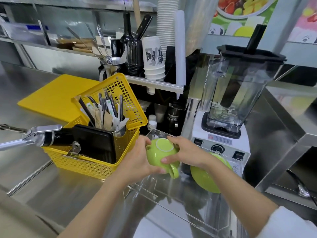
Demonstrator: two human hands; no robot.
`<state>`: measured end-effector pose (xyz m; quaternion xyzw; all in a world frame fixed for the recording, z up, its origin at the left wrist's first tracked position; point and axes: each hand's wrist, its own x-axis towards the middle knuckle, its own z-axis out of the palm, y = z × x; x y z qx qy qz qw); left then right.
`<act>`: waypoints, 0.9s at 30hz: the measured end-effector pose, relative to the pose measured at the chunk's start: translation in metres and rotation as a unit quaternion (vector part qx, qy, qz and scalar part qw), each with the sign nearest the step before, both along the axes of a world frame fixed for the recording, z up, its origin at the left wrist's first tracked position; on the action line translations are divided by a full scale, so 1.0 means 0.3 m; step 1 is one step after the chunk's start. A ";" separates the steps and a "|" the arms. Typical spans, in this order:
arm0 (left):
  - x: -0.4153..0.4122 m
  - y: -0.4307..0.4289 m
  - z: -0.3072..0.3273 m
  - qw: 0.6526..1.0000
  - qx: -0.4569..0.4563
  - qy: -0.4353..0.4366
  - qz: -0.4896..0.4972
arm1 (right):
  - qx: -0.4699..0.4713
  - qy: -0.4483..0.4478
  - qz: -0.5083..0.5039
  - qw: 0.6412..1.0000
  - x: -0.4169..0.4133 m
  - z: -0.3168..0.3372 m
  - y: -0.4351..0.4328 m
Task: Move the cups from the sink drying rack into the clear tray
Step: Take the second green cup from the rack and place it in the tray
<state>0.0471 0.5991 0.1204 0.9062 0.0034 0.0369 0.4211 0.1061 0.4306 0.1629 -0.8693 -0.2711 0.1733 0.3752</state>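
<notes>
A green cup is held upside down, its white-ringed base facing up and its handle pointing toward me. My left hand grips its left side and my right hand grips its right side, both over the far end of the clear tray. A second green cup lies upside down inside the tray at the right, partly hidden by my right forearm. The sink drying rack is out of view.
A yellow basket with utensils, straws and a black box stands just left of the tray. A white blender rises right behind the tray. A yellow board lies at the back left. Paper cups stand on the shelf behind.
</notes>
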 end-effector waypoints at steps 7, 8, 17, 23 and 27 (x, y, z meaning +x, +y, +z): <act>0.030 0.005 -0.028 0.999 0.031 -0.011 0.018 | -0.031 -0.017 -0.005 0.999 0.041 -0.007 0.022; 0.035 0.005 -0.033 0.999 0.030 -0.008 0.020 | -0.030 -0.015 -0.004 0.999 0.043 -0.004 0.022; 0.041 -0.044 -0.009 0.992 0.115 -0.032 0.032 | -0.068 -0.054 -0.015 0.996 0.066 -0.016 0.016; 0.064 -0.064 -0.032 0.972 0.224 -0.033 0.064 | -0.159 -0.171 -0.049 0.971 0.027 -0.015 -0.018; 0.058 -0.118 0.036 0.959 0.264 -0.084 0.058 | -0.133 -0.203 -0.068 0.968 -0.008 0.034 -0.104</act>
